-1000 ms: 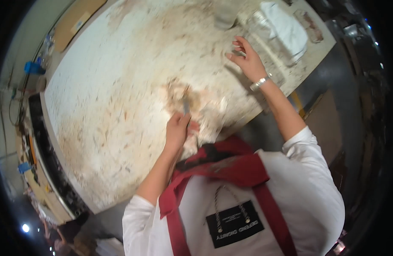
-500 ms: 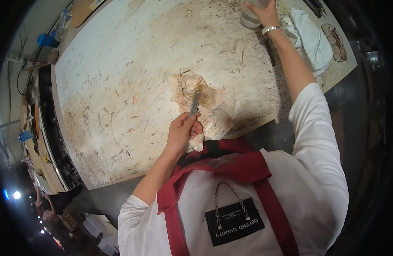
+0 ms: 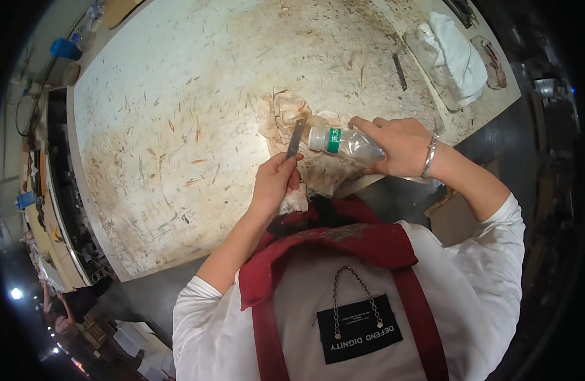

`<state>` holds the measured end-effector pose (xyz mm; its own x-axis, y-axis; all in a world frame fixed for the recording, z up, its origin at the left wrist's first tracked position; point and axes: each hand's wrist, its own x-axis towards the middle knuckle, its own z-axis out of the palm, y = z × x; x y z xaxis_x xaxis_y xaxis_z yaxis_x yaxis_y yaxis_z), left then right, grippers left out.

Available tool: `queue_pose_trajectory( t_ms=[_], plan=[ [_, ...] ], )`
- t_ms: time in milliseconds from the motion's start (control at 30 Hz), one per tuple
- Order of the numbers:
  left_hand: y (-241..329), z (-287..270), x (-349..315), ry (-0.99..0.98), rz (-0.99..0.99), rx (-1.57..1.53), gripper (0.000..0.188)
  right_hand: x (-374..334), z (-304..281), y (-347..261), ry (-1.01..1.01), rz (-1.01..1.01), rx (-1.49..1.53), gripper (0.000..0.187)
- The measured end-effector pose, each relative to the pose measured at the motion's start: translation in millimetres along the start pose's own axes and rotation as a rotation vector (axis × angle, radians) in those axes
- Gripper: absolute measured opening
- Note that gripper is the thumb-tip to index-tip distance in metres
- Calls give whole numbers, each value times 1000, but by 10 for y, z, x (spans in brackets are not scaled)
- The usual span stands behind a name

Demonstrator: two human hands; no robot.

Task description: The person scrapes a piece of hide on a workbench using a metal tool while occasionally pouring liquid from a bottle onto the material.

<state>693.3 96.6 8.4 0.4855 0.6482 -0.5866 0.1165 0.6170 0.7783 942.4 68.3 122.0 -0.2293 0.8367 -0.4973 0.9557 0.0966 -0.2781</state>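
My left hand is closed round the lower end of a flat, narrow metal strip with a hole near its far tip. Beneath it a crumpled, brown-stained cloth or paper lies at the near edge of the worktable. My right hand grips a clear plastic bottle with a green label. The bottle lies over on its side, its mouth pointing left at the strip, close to it. Whether liquid is coming out cannot be made out.
The scratched, stained white worktable spreads ahead. A dark flat strip lies on its right part. Beyond it are a white towel and a reddish-brown bundle. A blue container stands far left; a person is distant at lower left.
My right hand has come from the far right of the table back toward me with the bottle, now tipped beside the strip. My left hand keeps its hold on the strip.
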Motion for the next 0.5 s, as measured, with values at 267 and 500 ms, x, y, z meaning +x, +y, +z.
queue_pose_trajectory(
  t_ms=[267,500],
  plan=[
    [3,43,-6,-63,79,-78,23,83,-160,-301,-135,89,-185,71],
    [-3,-5,12,-107,33,-14,21,84,-200,-345,-106,145,-287,71]
  ],
)
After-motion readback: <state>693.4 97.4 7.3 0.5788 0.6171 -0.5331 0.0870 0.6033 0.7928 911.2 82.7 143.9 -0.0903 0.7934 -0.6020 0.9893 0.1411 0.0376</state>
